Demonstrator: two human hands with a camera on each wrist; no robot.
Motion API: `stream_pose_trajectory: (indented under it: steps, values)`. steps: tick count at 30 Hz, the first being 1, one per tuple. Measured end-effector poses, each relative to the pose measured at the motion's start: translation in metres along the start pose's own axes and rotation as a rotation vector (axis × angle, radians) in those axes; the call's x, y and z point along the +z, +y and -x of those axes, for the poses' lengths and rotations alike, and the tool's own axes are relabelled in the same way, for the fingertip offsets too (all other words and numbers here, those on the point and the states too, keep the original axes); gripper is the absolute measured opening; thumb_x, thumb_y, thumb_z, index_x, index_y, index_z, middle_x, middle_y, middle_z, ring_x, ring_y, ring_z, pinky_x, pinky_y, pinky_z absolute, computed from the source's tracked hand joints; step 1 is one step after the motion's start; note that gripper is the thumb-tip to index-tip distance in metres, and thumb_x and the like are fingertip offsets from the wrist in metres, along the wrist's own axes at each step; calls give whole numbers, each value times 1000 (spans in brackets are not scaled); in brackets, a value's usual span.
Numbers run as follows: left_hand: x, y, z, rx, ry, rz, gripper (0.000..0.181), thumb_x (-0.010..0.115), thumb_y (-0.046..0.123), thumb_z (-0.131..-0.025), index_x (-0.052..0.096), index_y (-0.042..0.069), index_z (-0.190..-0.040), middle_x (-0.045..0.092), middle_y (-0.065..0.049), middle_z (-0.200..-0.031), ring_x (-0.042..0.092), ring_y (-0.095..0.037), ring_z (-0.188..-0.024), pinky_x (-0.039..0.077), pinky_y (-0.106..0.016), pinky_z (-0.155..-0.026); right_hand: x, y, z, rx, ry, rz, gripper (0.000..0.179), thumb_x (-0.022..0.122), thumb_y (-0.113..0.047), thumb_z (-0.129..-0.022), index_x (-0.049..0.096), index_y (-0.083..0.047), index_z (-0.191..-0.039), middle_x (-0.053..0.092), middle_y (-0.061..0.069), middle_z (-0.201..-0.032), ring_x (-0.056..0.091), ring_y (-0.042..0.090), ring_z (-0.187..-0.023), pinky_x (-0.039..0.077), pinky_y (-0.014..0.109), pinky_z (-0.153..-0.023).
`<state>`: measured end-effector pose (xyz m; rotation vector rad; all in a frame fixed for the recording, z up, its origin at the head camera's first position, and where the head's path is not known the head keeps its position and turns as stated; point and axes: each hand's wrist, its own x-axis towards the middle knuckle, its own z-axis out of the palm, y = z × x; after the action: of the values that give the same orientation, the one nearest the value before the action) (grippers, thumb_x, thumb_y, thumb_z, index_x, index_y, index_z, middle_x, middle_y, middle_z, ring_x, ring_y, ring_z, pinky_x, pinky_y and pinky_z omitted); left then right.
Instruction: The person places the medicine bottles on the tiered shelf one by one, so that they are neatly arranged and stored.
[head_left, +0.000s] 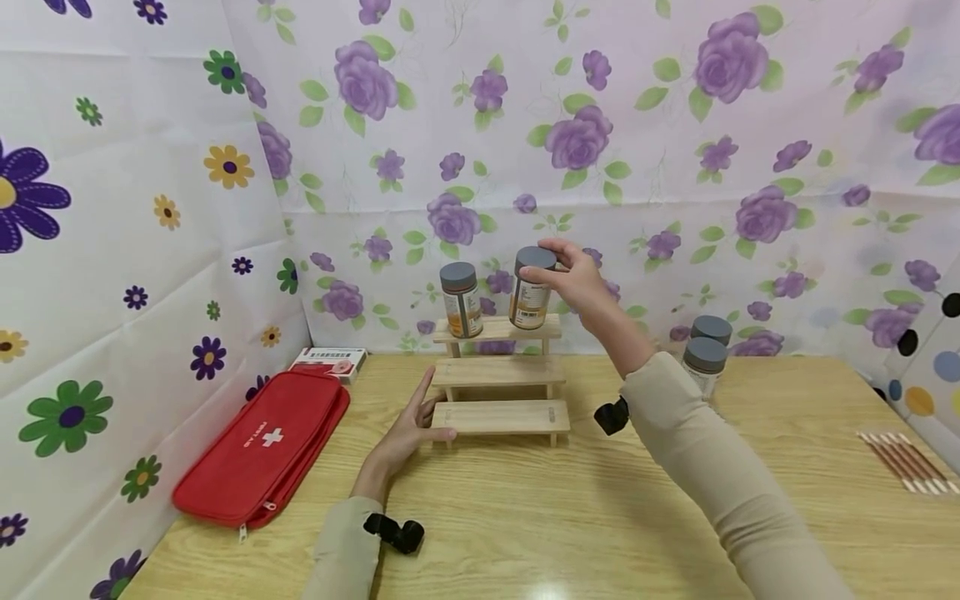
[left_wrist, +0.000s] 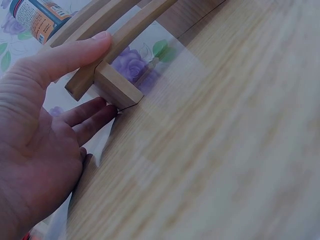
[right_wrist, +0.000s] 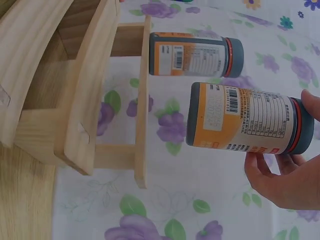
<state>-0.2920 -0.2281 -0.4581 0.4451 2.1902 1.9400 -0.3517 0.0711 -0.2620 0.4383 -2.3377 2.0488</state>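
Observation:
My right hand (head_left: 583, 285) grips a supplement jar (head_left: 530, 307) round its grey lid. In the right wrist view, a gap shows between this jar's base and the top shelf (right_wrist: 142, 105). Another jar (head_left: 462, 310), matching it with a grey lid and an orange-and-white label, stands upright on the left part of that shelf. The three-step wooden rack (head_left: 498, 372) sits on the table. At its lower left end, my left hand (left_wrist: 45, 125) holds the bottom step, thumb on top and other fingers by the leg.
A red first aid pouch (head_left: 255, 442) lies at the left, with a small white box (head_left: 327, 362) behind it. Two more grey-lidded jars (head_left: 705, 357) stand to the right, partly behind my right sleeve. Several cotton swabs (head_left: 906, 462) lie at the far right.

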Motion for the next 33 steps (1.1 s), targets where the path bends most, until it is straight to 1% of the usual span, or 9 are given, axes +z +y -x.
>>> stream_pose_trajectory:
  steps: [4, 12, 17, 22, 28, 33]
  values:
    - [1, 0, -2, 4, -5, -5, 110, 74, 5, -85, 0, 47, -154, 16, -19, -163, 9, -31, -153, 5, -55, -123, 5, 5, -7, 6, 7, 21, 68, 70, -24, -91, 37, -13, -149, 36, 10, -156, 40, 30, -140, 32, 46, -117]
    - [1, 1, -3, 8, -12, 0, 111, 74, 4, -84, 0, 46, -155, 16, -21, -162, 8, -33, -153, 5, -55, -123, 10, 15, -20, 29, 14, -29, 68, 71, -22, -90, 38, -12, -149, 37, 9, -156, 38, 26, -142, 34, 43, -116]
    - [2, 1, -4, 8, -11, 0, 111, 75, 4, -84, 0, 47, -154, 15, -21, -163, 8, -33, -153, 5, -54, -123, 14, 23, -27, 40, 14, -18, 68, 72, -20, -89, 39, -12, -149, 38, 10, -154, 40, 29, -141, 35, 43, -116]
    - [2, -1, -3, 0, -2, -2, 112, 75, 3, -83, 0, 46, -155, 16, -22, -162, 9, -34, -153, 6, -54, -123, 18, 31, -31, 61, 27, -20, 68, 72, -20, -89, 40, -14, -148, 39, 10, -154, 41, 28, -141, 37, 42, -115]
    - [1, -2, -1, -3, 11, -8, 112, 74, 3, -84, -2, 41, -156, 16, -25, -161, 8, -40, -152, 9, -57, -121, 23, 35, -33, 34, 7, -21, 68, 71, -24, -90, 38, -15, -150, 40, 10, -153, 41, 28, -141, 38, 43, -114]
    - [1, 0, 0, -5, 9, -3, 112, 74, 3, -84, -4, 42, -156, 16, -24, -161, 10, -40, -151, 14, -58, -121, 26, 35, -34, 30, -16, -26, 68, 69, -24, -91, 36, -17, -151, 41, 10, -152, 41, 28, -140, 38, 42, -114]
